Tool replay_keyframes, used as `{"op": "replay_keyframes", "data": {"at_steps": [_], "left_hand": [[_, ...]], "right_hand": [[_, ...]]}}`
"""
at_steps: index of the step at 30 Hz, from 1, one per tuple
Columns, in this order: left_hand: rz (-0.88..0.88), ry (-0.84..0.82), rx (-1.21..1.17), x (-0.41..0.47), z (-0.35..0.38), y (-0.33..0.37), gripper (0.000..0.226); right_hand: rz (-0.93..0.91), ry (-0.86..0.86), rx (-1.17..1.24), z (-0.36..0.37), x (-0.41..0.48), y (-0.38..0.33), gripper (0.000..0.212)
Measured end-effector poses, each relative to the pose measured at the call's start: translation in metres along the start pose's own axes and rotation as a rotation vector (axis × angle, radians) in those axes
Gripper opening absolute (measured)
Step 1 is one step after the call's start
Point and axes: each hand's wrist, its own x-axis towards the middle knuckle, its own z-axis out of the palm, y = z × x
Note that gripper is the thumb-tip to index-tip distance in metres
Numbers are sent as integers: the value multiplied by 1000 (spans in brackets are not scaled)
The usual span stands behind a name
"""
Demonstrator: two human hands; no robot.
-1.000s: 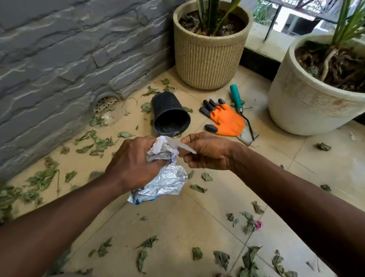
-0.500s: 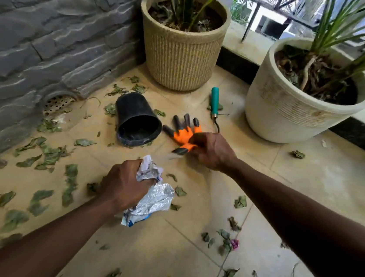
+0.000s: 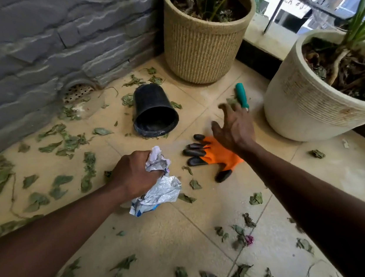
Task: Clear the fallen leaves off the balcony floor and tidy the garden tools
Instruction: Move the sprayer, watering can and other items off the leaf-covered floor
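You have two big plant pots: one tan pot (image 3: 202, 45) and one white pot (image 3: 304, 101). One small black pot (image 3: 153, 109) lies on its side on the floor (image 3: 352, 176), near the wall (image 3: 30, 53). One orange glove (image 3: 222, 156) lies flat between the black pot and the white pot. One silver bag (image 3: 160, 191) is all crumpled. One tool with a green handle (image 3: 241, 96) lies just beside the white pot. Leaves (image 3: 85, 172) lie all over the tiles, too many to count. Your left hand (image 3: 135, 173) is a tight fist around the top of the bag. Your right hand (image 3: 235, 130) reaches out over the glove, fingers spread wide, holding nothing; its blurry fingertips are near the green handle
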Motion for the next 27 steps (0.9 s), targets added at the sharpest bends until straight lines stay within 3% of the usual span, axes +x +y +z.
{"op": "replay_keyframes", "data": {"at_steps": [2, 4, 6, 8, 10, 13, 15, 17, 19, 20, 21, 24, 27], "left_hand": [[-10, -3, 16, -4, -6, -1, 16], [-19, 1, 45, -8, -11, -1, 12], [-25, 35, 46, -11, -17, -4, 4], [-27, 94, 27, -13, -23, -6, 7], [-42, 155, 23, -15, -27, -7, 17], [-50, 186, -5, -17, -34, -9, 23], [-48, 183, -11, -21, -39, -11, 21], [-56, 176, -17, -24, -43, -13, 19], [-69, 163, -29, -28, -48, -13, 18], [-71, 172, -56, -30, -51, -10, 18], [-71, 205, -125, -33, -55, -4, 21], [-96, 425, -478, -37, -79, 26, 46], [-82, 524, -602, -36, -118, 41, 51]], "right_hand": [[-241, -34, 198, -6, 6, -35, 75], [-383, -88, 96, -10, 12, -75, 83], [-438, -79, -113, -6, 22, -107, 72], [-413, -9, -244, -9, 30, -122, 53], [-326, 65, -217, -15, 32, -120, 37], [-170, 164, -166, -30, 32, -96, 38], [-87, 130, -174, -31, 33, -79, 43], [-66, -13, -146, -21, 25, -59, 40], [3, -262, -21, -9, 15, -42, 70], [19, -295, 29, -3, 10, -40, 90], [-3, -216, 9, -13, 2, -47, 95], [-327, 170, -62, -44, -11, -78, 81], [-620, 170, -30, -74, -24, -119, 68]]}}
